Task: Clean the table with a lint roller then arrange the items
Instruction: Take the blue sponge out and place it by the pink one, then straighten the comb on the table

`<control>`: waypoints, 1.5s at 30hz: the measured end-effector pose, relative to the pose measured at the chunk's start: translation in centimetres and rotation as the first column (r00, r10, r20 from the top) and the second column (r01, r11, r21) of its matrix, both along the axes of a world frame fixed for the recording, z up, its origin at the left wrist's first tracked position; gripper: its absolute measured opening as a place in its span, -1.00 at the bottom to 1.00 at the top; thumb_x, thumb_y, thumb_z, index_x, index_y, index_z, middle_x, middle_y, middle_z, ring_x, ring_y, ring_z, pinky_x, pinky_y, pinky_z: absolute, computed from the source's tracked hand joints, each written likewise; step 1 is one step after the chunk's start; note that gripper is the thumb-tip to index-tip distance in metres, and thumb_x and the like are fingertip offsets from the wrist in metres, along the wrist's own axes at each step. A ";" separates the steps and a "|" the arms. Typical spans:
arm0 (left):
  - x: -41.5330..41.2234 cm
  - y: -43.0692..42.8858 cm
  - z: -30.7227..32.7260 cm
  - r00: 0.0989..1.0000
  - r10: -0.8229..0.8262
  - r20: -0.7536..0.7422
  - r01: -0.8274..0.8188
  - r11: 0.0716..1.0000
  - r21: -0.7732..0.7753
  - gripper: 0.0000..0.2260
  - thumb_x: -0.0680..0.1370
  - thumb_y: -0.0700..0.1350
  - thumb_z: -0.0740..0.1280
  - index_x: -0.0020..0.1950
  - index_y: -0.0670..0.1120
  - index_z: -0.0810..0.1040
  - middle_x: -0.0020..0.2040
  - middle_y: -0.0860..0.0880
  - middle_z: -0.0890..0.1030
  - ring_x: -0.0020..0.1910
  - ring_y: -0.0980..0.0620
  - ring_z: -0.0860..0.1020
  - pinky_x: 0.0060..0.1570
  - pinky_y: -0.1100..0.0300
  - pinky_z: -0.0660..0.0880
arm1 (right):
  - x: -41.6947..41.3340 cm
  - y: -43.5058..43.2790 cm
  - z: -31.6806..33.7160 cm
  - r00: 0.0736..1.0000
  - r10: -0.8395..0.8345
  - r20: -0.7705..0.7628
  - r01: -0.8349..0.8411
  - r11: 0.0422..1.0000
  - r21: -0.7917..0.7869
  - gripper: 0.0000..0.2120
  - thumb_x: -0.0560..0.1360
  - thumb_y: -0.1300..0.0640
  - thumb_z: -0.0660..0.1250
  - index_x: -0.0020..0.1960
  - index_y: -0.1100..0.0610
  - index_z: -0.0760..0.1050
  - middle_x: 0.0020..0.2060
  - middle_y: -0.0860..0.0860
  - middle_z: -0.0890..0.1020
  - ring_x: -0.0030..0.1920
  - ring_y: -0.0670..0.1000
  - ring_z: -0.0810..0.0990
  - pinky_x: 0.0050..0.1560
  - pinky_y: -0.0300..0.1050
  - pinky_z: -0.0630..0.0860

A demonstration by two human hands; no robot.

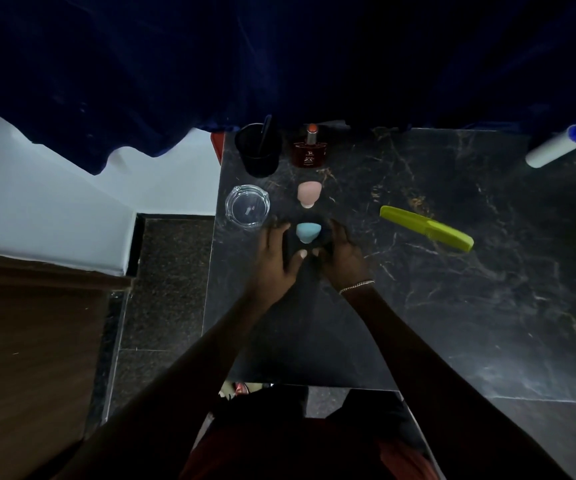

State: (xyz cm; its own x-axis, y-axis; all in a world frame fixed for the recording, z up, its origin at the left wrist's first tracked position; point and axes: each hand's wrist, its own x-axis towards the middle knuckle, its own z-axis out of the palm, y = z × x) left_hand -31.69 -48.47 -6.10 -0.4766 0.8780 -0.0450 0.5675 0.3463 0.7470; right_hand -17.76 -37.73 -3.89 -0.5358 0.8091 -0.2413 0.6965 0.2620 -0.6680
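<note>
A blue makeup sponge [308, 231] sits near the left side of the dark marble table [452, 306], on a dark thing [291, 244] that is hard to make out. My left hand [274, 256] and my right hand [338, 258] close in on it from both sides, fingers curled round the dark thing and thumbs meeting in front. A pink sponge [309, 192] stands just behind. The white lint roller [553, 150] with a blue handle lies at the far right edge, away from both hands.
Along the back left stand a black cup [258, 154] with a stick in it and a dark perfume bottle [310, 150]. A glass ashtray [247, 206] sits at the left edge. A green comb [426, 228] lies right of centre. A dark blue curtain hangs behind.
</note>
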 end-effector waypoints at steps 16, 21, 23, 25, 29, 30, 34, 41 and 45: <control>3.8 1.2 5.2 0.789 -0.306 -0.533 0.288 0.950 -0.118 -0.41 0.71 0.18 0.13 0.68 -0.05 0.14 0.71 -0.16 -0.02 0.69 -0.14 -0.13 0.64 -0.16 -0.14 | 6.5 0.2 1.8 0.982 0.080 0.172 -0.140 0.917 0.374 -0.34 0.60 -0.15 0.17 0.58 0.11 0.07 0.58 0.09 0.13 0.59 0.08 0.03 0.46 0.18 0.18; 7.2 4.2 5.2 0.792 -0.315 -0.523 0.316 0.945 -0.090 -0.43 0.71 0.14 0.17 0.67 -0.07 0.19 0.70 -0.15 0.04 0.69 -0.12 -0.09 0.64 -0.16 -0.10 | 8.7 2.9 1.4 0.988 0.046 0.149 -0.100 0.922 0.374 -0.34 0.59 -0.12 0.22 0.56 0.15 0.12 0.55 0.12 0.21 0.56 0.11 0.13 0.41 0.17 0.25; 8.4 5.5 5.0 0.785 -0.322 -0.528 0.320 0.942 -0.099 -0.44 0.71 0.14 0.16 0.66 -0.08 0.20 0.70 -0.15 0.07 0.69 -0.13 -0.07 0.64 -0.17 -0.06 | 9.5 4.3 1.4 0.988 0.026 0.152 -0.082 0.924 0.374 -0.35 0.58 -0.12 0.21 0.54 0.19 0.17 0.52 0.15 0.28 0.53 0.16 0.22 0.36 0.18 0.30; 9.8 6.9 4.7 0.776 -0.332 -0.535 0.322 0.940 -0.117 -0.43 0.71 0.15 0.14 0.66 -0.08 0.20 0.69 -0.16 0.09 0.69 -0.13 -0.05 0.64 -0.18 -0.03 | 10.5 6.0 1.3 0.984 0.004 0.180 -0.070 0.930 0.361 -0.36 0.56 -0.12 0.21 0.52 0.21 0.22 0.48 0.18 0.33 0.49 0.19 0.28 0.33 0.20 0.33; 12.3 9.5 4.0 0.780 -0.332 -0.530 0.285 0.943 -0.172 -0.42 0.71 0.18 0.10 0.67 -0.08 0.18 0.69 -0.15 0.09 0.69 -0.13 -0.04 0.65 -0.13 -0.04 | 12.5 9.5 0.7 0.971 0.000 0.239 -0.078 0.946 0.316 -0.39 0.55 -0.11 0.23 0.47 0.21 0.29 0.44 0.20 0.37 0.42 0.23 0.35 0.32 0.16 0.37; 12.9 10.2 3.7 0.794 -0.340 -0.504 0.279 0.940 -0.194 -0.41 0.71 0.19 0.10 0.67 -0.08 0.16 0.70 -0.15 0.07 0.69 -0.12 -0.07 0.65 -0.13 -0.06 | 13.1 10.3 0.3 0.970 -0.003 0.245 -0.074 0.950 0.304 -0.41 0.54 -0.09 0.25 0.46 0.22 0.31 0.42 0.20 0.39 0.39 0.24 0.37 0.31 0.16 0.39; 15.0 12.4 2.2 0.853 -0.357 -0.380 0.260 0.923 -0.285 -0.36 0.69 0.24 0.07 0.67 -0.08 0.11 0.70 -0.15 0.01 0.69 -0.14 -0.11 0.64 -0.15 -0.05 | 15.3 12.9 -0.6 0.940 -0.011 0.342 -0.086 0.960 0.268 -0.41 0.51 -0.05 0.33 0.46 0.18 0.32 0.34 0.19 0.44 0.28 0.27 0.42 0.21 0.18 0.43; 18.4 14.9 0.9 0.946 -0.240 -0.218 0.163 0.934 -0.318 -0.37 0.68 0.24 0.13 0.65 -0.08 0.16 0.64 -0.16 0.20 0.63 -0.21 0.16 0.57 -0.18 0.21 | 17.7 15.8 -1.3 0.863 0.024 0.505 -0.158 0.962 0.224 -0.38 0.40 -0.02 0.43 0.39 0.14 0.38 0.30 0.18 0.44 0.24 0.28 0.41 0.16 0.17 0.39; 19.6 15.6 -0.4 0.959 -0.212 -0.186 0.149 0.940 -0.306 -0.41 0.69 0.21 0.15 0.62 -0.08 0.20 0.59 -0.15 0.28 0.57 -0.19 0.23 0.52 -0.19 0.31 | 17.7 17.0 -1.4 0.861 0.047 0.507 -0.158 0.971 0.179 -0.43 0.40 0.02 0.42 0.37 0.10 0.39 0.33 0.17 0.39 0.28 0.28 0.37 0.18 0.22 0.38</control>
State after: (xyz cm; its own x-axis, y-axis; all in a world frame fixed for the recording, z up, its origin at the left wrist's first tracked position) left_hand -12.06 -32.83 -6.53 -0.3373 0.9149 -0.2219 0.7749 0.4037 0.4864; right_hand -0.06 -20.69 -5.30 -0.4723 0.8172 -0.3304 0.8813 0.4433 -0.1634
